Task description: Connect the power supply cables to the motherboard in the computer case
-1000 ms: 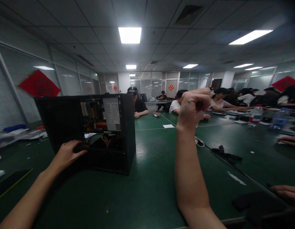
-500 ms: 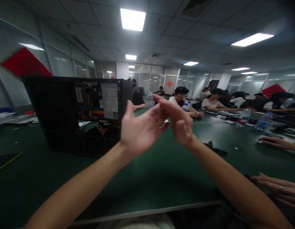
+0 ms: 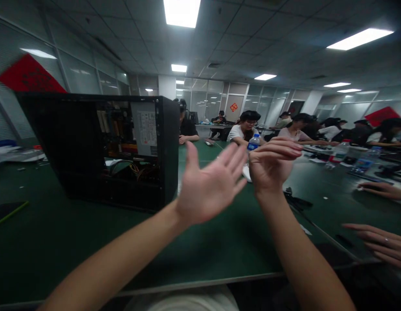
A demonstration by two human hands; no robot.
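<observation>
My left hand [image 3: 209, 190] is raised over the green table [image 3: 216, 246], palm showing, thumb up and fingers stretched out, with nothing in it. Close on its right, my right hand [image 3: 272, 166] is bent at the wrist, its fingers extended toward the right and holding nothing. A small gap shows between the two hands. Left of them stands a black computer case [image 3: 170, 151] with its side panel off. Inside the case I see a silver power supply [image 3: 146, 134], circuit boards and loose cables [image 3: 135, 170].
A green-edged dark object [image 3: 9, 212] lies at the left. Plastic bottles [image 3: 368, 160] and black cables [image 3: 297, 201] are on the right side of the table. Another person's hands [image 3: 384, 244] rest at the right edge. Several people sit around the far tables.
My hands were overlapping and have moved apart. The right one has swung to the right with its fingers turned rightward; the left has shifted slightly right and down.
</observation>
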